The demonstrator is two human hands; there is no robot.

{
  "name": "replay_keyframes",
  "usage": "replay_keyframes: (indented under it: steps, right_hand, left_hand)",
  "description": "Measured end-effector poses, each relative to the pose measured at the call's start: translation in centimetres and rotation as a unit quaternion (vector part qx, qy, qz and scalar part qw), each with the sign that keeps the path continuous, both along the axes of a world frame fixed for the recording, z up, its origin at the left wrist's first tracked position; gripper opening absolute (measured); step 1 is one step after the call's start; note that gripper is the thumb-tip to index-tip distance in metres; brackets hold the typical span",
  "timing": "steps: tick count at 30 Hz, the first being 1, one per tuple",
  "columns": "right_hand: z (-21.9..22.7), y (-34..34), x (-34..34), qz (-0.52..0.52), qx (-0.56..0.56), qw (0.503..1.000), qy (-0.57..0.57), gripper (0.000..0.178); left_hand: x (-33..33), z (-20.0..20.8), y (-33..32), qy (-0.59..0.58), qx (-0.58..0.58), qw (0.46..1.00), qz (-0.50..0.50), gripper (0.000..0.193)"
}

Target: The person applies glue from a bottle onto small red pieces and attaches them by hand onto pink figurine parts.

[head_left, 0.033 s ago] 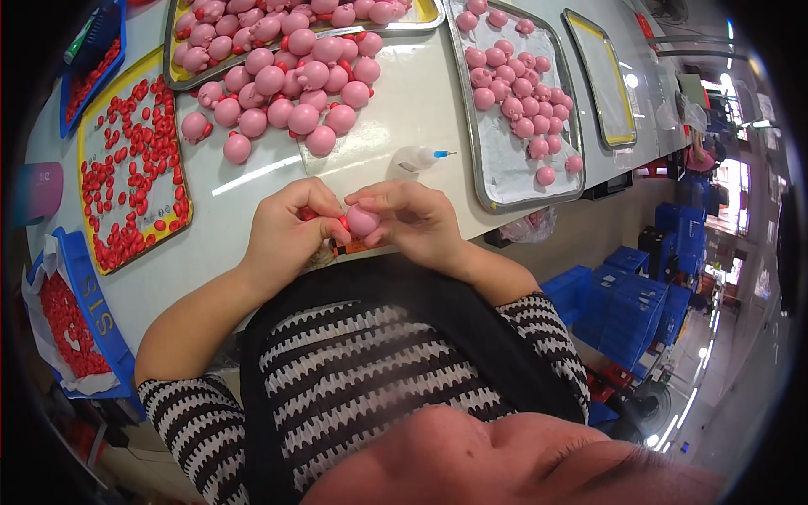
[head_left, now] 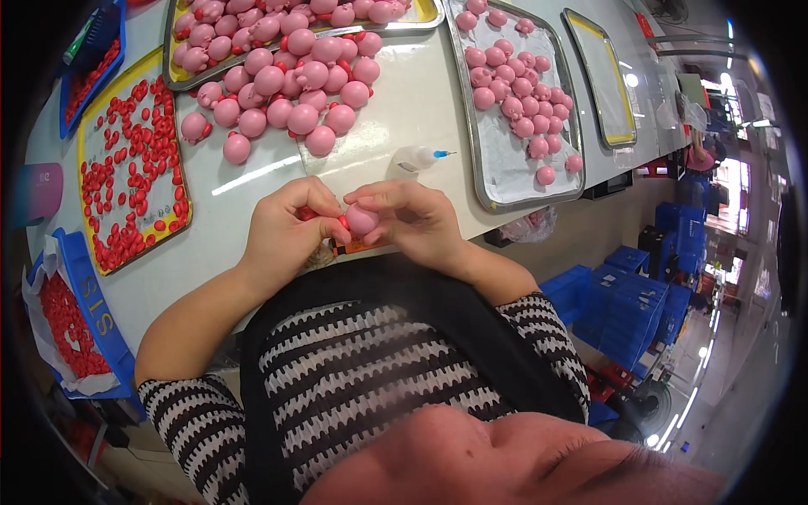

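Just above the near table edge, my right hand [head_left: 422, 225] grips a round pink ball [head_left: 363, 220] between thumb and fingers. My left hand [head_left: 289, 225] is closed in a pinch at the ball's left side, on a small glossy red piece [head_left: 343, 223] that touches the ball. The fingers partly hide both. Beyond my hands lies a heap of pink balls [head_left: 269, 81], some with small red parts on them. A small clear bottle [head_left: 412, 158] with a blue needle tip lies on the table, beyond my right hand.
At left, a yellow-rimmed tray [head_left: 85, 181] holds scattered red pieces, and a blue crate [head_left: 99, 307] holds more. A metal tray [head_left: 481, 160] with pink balls stands at right, another tray [head_left: 602, 76] beyond it. Stacked blue crates [head_left: 623, 307] are on the floor.
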State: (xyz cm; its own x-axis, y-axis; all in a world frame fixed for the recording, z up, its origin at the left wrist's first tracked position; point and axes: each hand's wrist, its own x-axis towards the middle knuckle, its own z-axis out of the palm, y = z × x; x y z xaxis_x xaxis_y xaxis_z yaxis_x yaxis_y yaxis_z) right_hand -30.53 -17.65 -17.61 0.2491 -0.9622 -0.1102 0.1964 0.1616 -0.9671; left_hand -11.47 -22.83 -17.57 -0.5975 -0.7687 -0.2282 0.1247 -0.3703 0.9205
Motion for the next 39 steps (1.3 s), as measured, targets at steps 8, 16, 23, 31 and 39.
replay_keyframes:
  steps: [8,16,23,31,39]
  right_hand:
    - [0.2,-0.8,-1.0,-0.051,-0.185,0.971,0.142,0.037]
    - [0.5,-0.8,-1.0,-0.030,-0.201,0.964,0.174,0.035]
    - [1.1,-0.6,-0.7,-0.059,-0.224,0.948,0.216,0.035]
    - [4.5,-0.9,0.6,-0.057,-0.227,0.924,0.304,0.045]
    - [5.2,-1.4,0.8,-0.066,-0.208,0.932,0.289,0.055]
  left_hand:
    - [-0.5,1.8,-0.6,-0.129,-0.237,0.962,0.031,0.020]
    - [-0.2,1.8,-0.3,-0.153,-0.335,0.929,0.028,0.021]
    - [0.0,2.3,0.1,-0.142,-0.300,0.943,0.025,0.020]
    - [1.2,4.1,-1.0,-0.064,0.161,0.985,-0.011,0.018]
    - [1.6,4.2,-2.8,0.097,0.307,0.944,0.078,0.021]
